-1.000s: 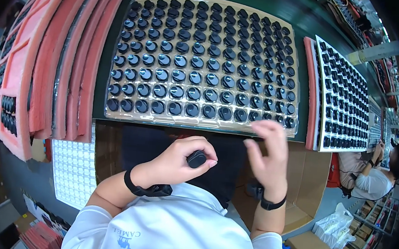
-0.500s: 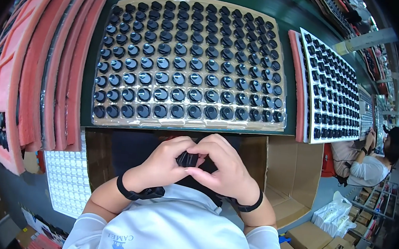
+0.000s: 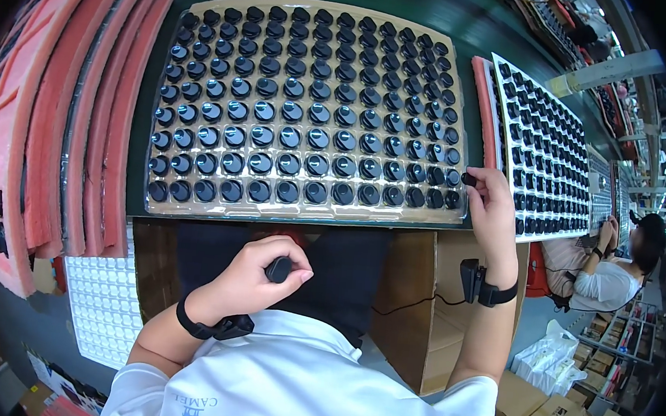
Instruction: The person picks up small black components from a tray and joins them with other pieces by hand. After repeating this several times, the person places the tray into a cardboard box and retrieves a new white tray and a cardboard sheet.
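My left hand (image 3: 260,273) is curled in front of my body, its fingers closed around a black cylindrical piece (image 3: 278,270) with a flat end facing up. Out to the right, my right hand (image 3: 493,208) pinches a small black round piece (image 3: 469,178) between thumb and fingertips, at the right edge of the large tray. That clear plastic tray (image 3: 309,211) lies on the bench, filled with rows of glossy black round caps (image 3: 264,112). Whether the right-hand piece touches the tray is hard to tell.
Pink foam trays (image 3: 51,128) stand stacked on the left. A white tray of black parts (image 3: 548,148) rests on pink foam (image 3: 486,110) at right. Cardboard boxes (image 3: 403,309) stand below the bench. A white grid tray (image 3: 107,299) lies lower left; another person (image 3: 609,264) sits far right.
My hands have parted. The right one has moved right and away from me to the tray's edge, pinching a small black piece; the left has moved slightly left, keeping the black cylindrical piece.
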The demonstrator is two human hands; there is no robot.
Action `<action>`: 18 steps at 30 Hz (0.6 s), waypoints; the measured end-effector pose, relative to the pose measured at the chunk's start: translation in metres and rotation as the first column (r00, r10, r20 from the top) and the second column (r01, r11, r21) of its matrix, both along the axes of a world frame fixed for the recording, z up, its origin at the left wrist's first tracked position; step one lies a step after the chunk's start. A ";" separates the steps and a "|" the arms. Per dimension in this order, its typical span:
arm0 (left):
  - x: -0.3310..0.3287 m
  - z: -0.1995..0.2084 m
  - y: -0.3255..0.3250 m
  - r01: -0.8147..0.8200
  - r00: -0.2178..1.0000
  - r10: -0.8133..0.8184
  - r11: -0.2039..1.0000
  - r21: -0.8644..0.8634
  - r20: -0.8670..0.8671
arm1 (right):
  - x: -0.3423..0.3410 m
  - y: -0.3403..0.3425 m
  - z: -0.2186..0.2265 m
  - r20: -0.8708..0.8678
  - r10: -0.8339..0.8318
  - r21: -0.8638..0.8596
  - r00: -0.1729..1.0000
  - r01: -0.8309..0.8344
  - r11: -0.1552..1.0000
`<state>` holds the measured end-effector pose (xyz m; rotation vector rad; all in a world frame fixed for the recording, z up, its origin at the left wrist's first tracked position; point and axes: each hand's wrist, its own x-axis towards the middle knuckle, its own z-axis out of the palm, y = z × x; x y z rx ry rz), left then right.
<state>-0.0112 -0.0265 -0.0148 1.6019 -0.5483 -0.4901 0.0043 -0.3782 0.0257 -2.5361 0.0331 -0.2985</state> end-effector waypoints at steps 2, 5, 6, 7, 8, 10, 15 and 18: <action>-0.001 -0.002 0.002 -0.010 1.000 0.010 1.000 0.002 0.001 | 0.006 -0.003 -0.003 -0.026 0.021 -0.093 0.999 -0.024 0.995; -0.001 -0.003 0.003 -0.021 1.000 0.021 1.000 0.007 0.004 | 0.013 -0.008 -0.012 -0.055 0.048 -0.168 0.997 -0.056 0.984; -0.001 -0.002 0.003 -0.018 1.000 0.018 1.000 0.008 0.007 | 0.015 -0.010 -0.016 -0.073 0.060 -0.198 0.996 -0.074 0.977; -0.002 -0.002 0.003 -0.017 1.000 0.017 1.000 0.009 0.008 | 0.016 -0.011 -0.017 -0.092 0.074 -0.227 0.993 -0.094 0.970; -0.002 -0.002 0.003 -0.015 1.000 0.015 1.000 0.009 0.008 | 0.017 -0.012 -0.017 -0.092 0.077 -0.226 0.993 -0.096 0.969; -0.002 0.000 0.003 -0.016 1.000 0.016 1.000 0.008 0.023 | 0.017 -0.015 -0.015 -0.084 0.096 -0.290 0.992 -0.116 0.950; -0.001 0.004 0.003 -0.056 0.991 0.059 0.998 -0.030 0.117 | 0.004 0.007 0.002 -0.048 0.030 -0.038 0.998 -0.032 0.999; 0.000 0.006 -0.002 -0.086 0.980 0.101 0.992 -0.092 0.173 | -0.020 0.056 0.012 -0.148 0.116 0.425 0.982 -0.043 0.904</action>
